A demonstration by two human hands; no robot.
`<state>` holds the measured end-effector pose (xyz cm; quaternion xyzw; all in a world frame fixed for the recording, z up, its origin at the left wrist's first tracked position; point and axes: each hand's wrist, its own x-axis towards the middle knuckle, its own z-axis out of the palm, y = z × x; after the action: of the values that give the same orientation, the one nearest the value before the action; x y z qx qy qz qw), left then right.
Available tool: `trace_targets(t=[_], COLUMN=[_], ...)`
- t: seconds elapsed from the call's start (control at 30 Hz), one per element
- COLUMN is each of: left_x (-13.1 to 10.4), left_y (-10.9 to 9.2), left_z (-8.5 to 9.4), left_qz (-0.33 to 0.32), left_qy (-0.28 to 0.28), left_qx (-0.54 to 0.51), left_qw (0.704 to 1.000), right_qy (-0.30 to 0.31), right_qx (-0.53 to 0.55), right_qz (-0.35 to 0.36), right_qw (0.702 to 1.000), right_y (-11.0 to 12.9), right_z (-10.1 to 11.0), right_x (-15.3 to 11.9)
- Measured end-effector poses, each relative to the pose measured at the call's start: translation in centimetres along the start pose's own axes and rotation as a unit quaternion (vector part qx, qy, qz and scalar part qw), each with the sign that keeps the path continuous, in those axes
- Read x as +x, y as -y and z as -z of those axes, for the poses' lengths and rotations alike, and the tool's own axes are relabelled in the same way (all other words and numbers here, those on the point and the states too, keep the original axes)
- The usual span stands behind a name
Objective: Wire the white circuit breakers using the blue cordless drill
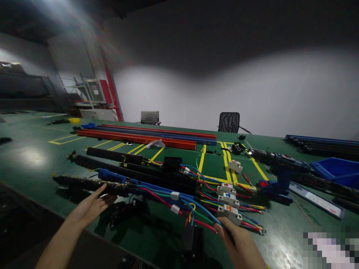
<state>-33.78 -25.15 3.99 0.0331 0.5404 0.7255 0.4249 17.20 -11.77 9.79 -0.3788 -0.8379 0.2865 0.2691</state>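
Observation:
My left hand (pixel 91 209) is at the near side of a long black strip (pixel 84 184) with fittings along it. Its fingers are stretched and apart, one reaching over the strip's near edge; whether it bears any weight cannot be seen. My right hand (pixel 238 239) is closed around the end of a bundle of blue, green and red wires (pixel 200 209) running from the strip's right end. White tags (pixel 175 195) sit on these wires. A black box (pixel 193 239) with thin wires stands just left of my right hand. Small breakers (pixel 229 213) lie beyond it.
Other black strips (pixel 159 173) lie behind, wired to breakers. A blue cordless drill (pixel 280 173) stands at right, near a blue bin (pixel 336 170) and a white-faced panel (pixel 316 198). Orange and blue rails (pixel 140 139) stretch across the green table (pixel 30 160). Two chairs (pixel 229 121) stand behind it.

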Motion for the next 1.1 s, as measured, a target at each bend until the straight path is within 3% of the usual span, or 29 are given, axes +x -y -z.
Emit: trace_targets(t=[0.2, 0.4, 0.5, 0.6, 0.67, 0.7, 0.83, 0.97, 1.1], left_x=[-0.7, -2.4, -4.8, -7.5, -8.9, -9.4, -10.5, -11.0, -10.8], left_y=[0.3, 2.0, 2.9, 4.0, 4.7, 5.0, 5.0, 3.8, 1.9], left_z=[1.4, 2.1, 1.1, 0.1, -0.3, -0.5, -1.1, -1.5, -2.2], left_qz=[0.042, -0.046, -0.097, -0.195, -0.229, -0.229, -0.194, -0.202, -0.211], left_qy=[0.045, -0.003, -0.009, 0.057, 0.093, 0.104, 0.145, 0.194, 0.183], left_qx=[-0.009, 0.131, 0.263, 0.412, 0.475, 0.485, 0.465, 0.495, 0.48], left_qw=[0.998, 0.99, 0.96, 0.888, 0.844, 0.838, 0.852, 0.823, 0.832], right_qy=[0.02, 0.012, 0.015, 0.014, -0.008, -0.025, -0.077, -0.117, -0.165], right_qx=[-0.029, -0.022, -0.041, -0.058, -0.068, -0.074, -0.119, -0.199, -0.272], right_qz=[-0.024, -0.04, -0.046, -0.044, -0.028, -0.014, 0.069, 0.153, 0.211], right_qw=[0.999, 0.999, 0.998, 0.997, 0.997, 0.997, 0.988, 0.961, 0.924], right_y=[-0.7, -1.1, -1.7, -2.6, -3.4, -3.8, -5.1, -6.2, -6.7], right_z=[-1.1, -1.5, -1.6, -2.2, -2.6, -2.8, -3.0, -2.4, -1.2], right_x=[0.3, 0.3, 0.2, 0.1, -0.1, -0.3, -1.1, -2.2, -3.7])
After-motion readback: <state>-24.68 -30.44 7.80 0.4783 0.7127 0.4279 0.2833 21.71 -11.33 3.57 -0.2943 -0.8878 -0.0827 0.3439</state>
